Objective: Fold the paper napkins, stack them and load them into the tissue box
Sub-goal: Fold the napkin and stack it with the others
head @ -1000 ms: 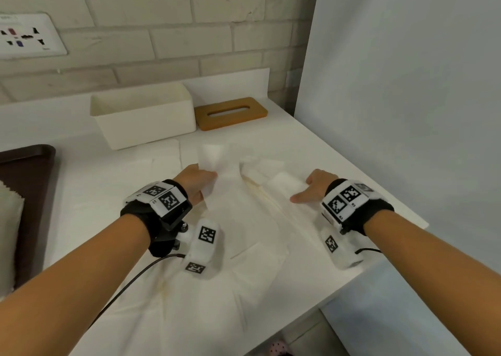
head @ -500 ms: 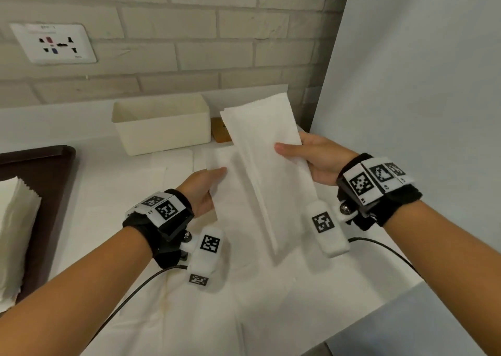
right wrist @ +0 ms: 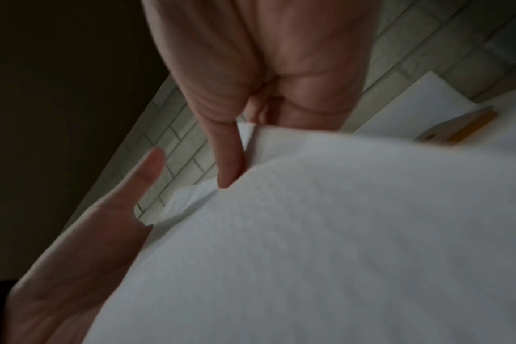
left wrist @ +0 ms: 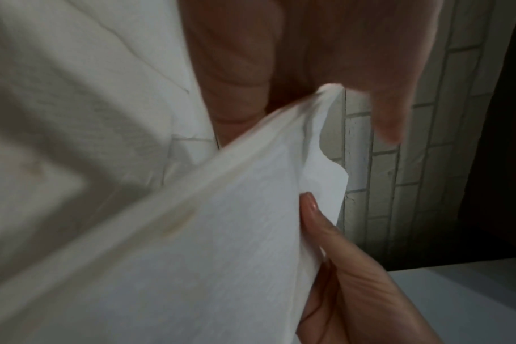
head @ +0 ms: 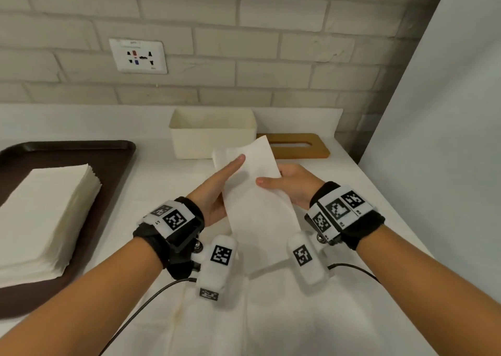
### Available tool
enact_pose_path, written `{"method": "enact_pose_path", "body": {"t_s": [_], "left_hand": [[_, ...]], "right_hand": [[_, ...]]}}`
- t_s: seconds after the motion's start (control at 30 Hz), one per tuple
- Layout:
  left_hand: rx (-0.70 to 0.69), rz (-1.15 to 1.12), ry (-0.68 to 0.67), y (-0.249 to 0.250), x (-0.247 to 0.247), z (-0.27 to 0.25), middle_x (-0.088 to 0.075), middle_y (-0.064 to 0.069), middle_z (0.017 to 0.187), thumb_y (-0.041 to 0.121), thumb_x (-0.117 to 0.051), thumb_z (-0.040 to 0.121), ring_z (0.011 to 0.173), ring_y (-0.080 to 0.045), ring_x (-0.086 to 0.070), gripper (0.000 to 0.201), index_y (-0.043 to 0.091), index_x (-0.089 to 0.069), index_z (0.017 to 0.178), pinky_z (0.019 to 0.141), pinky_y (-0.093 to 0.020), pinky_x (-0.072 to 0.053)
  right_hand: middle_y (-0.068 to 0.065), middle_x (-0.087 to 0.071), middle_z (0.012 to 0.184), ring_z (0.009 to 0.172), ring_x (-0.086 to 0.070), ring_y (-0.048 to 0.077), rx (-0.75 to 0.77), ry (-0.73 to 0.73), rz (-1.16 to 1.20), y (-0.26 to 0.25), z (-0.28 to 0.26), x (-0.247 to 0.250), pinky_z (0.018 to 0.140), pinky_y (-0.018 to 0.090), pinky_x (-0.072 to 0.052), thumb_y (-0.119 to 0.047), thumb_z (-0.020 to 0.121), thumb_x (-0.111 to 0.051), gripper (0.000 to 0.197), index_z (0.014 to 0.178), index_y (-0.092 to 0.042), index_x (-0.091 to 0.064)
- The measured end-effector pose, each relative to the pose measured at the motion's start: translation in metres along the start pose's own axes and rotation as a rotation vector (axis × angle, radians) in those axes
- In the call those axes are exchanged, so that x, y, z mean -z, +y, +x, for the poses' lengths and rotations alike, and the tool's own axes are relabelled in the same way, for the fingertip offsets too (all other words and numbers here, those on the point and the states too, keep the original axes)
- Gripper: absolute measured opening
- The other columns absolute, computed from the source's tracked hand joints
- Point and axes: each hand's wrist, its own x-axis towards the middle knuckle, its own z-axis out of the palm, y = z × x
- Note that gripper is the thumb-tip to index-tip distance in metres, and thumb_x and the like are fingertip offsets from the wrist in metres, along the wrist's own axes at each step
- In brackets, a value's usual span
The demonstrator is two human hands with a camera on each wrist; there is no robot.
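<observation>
A folded white napkin hangs lifted above the table, its top corner in front of the open white tissue box. My left hand pinches its left edge, the thumb lying on the front face. My right hand pinches the right edge with the thumb on top. The left wrist view shows the napkin running into my left hand. In the right wrist view the napkin fills the frame below my right hand. The fingers behind the napkin are hidden.
A wooden slotted lid lies right of the box against the brick wall. A brown tray on the left holds a stack of napkins. Unfolded napkins lie on the table near me. A grey panel borders the table's right side.
Both hands left the table; the right hand lifted the folded napkin, then the left hand rose and took its left edge. The napkin now sits lower and more centred between both hands.
</observation>
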Motion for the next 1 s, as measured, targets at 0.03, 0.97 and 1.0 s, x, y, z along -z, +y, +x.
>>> {"method": "enact_pose_path", "body": {"t_s": [0.03, 0.97, 1.0], "left_hand": [[-0.007, 0.038, 0.049, 0.000, 0.002, 0.001, -0.067, -0.012, 0.117, 0.042, -0.055, 0.086, 0.103, -0.023, -0.066, 0.050, 0.011, -0.056, 0.124, 0.082, -0.032, -0.056], [-0.056, 0.246, 0.251, 0.010, 0.071, -0.019, -0.074, -0.001, 0.076, 0.016, -0.044, 0.098, 0.070, -0.013, -0.070, 0.017, 0.008, -0.059, 0.099, 0.072, -0.027, -0.049], [-0.056, 0.227, 0.233, 0.009, 0.072, -0.019, -0.074, 0.002, 0.070, 0.015, -0.043, 0.098, 0.066, -0.011, -0.071, 0.017, 0.009, -0.059, 0.095, 0.070, -0.027, -0.049]], "right_hand": [[0.017, -0.062, 0.121, 0.101, -0.060, 0.025, 0.015, -0.014, -0.007, -0.003, 0.002, -0.002, 0.096, 0.036, -0.048, -0.008, 0.088, -0.059, 0.033, 0.119, 0.002, -0.057], [0.009, -0.057, 0.122, 0.108, -0.055, 0.025, -0.360, 0.054, -0.522, 0.053, -0.020, 0.006, 0.095, 0.031, -0.044, -0.025, 0.078, -0.072, 0.058, 0.128, -0.004, -0.049], [0.011, -0.060, 0.120, 0.105, -0.056, 0.025, -0.278, 0.083, -0.406, 0.045, -0.024, 0.007, 0.095, 0.032, -0.044, -0.019, 0.079, -0.070, 0.051, 0.125, -0.004, -0.053]]}}
